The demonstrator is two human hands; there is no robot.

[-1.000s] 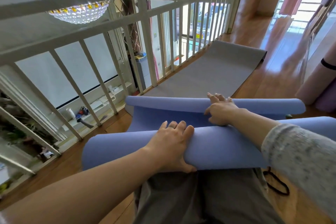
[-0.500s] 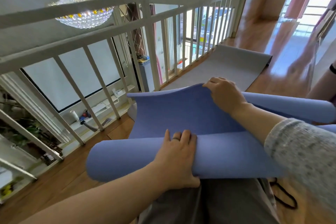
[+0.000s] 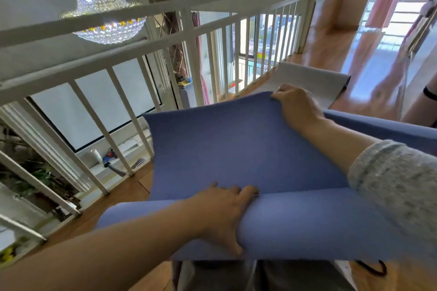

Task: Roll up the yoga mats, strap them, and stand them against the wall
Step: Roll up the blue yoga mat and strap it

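The blue mat is in front of the person, above their lap. The near part is wound into a fat roll. The far part is a loose flap, lifted up in the air.

The left hand grips the roll, with fingers over the top and the thumb under the front. The right hand pinches the far edge of the flap and holds it up.

The mat looks soft and bendy. The flap sags and curves where no hand holds it, so it is floppy, not stiff. It looks light, since one hand lifts the flap. It will not break. But the roll is springy and may pop open if the hand lets go. The ends may also slide out and go crooked.

A good place to hold is the middle of the roll, pressing down, while the other hand pulls the flap tight by its edge.

A gray mat lies flat on the floor beside the railing, not rolled yet. A black strap lies near the person's right side.
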